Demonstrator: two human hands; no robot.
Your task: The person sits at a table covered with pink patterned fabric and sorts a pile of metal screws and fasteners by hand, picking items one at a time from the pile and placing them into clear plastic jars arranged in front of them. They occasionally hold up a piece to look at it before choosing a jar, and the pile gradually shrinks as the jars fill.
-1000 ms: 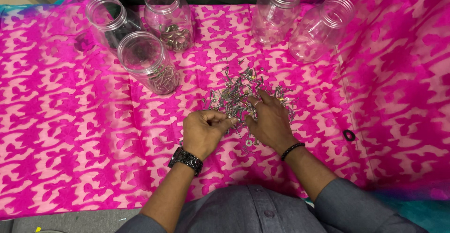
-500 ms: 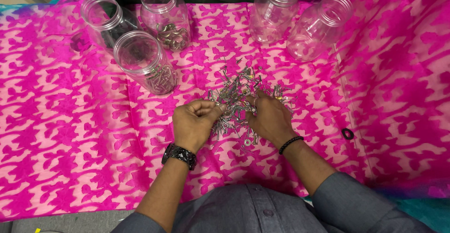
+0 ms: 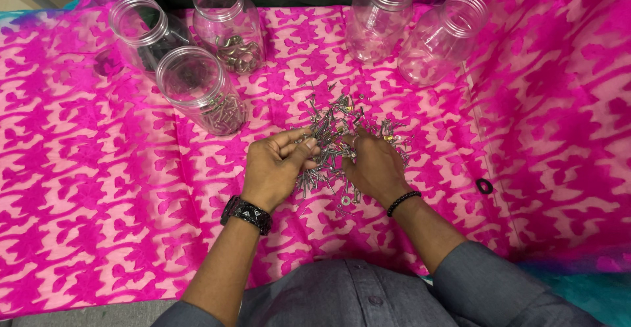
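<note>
A pile of small metal screws, nuts and washers (image 3: 338, 126) lies on a pink patterned cloth (image 3: 98, 202). My left hand (image 3: 276, 166), with a black watch on its wrist, rests at the pile's left edge, fingers curled around several small metal pieces. My right hand (image 3: 371, 166), with a black bead bracelet, lies on the pile's lower right, fingertips down among the pieces. The nearest clear plastic jar (image 3: 200, 90) stands up and left of my left hand and has metal pieces at its bottom.
Two more clear jars stand at the back left, one (image 3: 230, 24) with brassy parts, the other (image 3: 138, 28) with dark ones. Two seemingly empty jars (image 3: 381, 15) (image 3: 444, 38) stand at the back right. A small black ring (image 3: 484, 186) lies on the cloth at right.
My left hand has shifted up and left from the pile's lower edge, fingers curling around picked pieces. My right hand has stayed on the pile.
</note>
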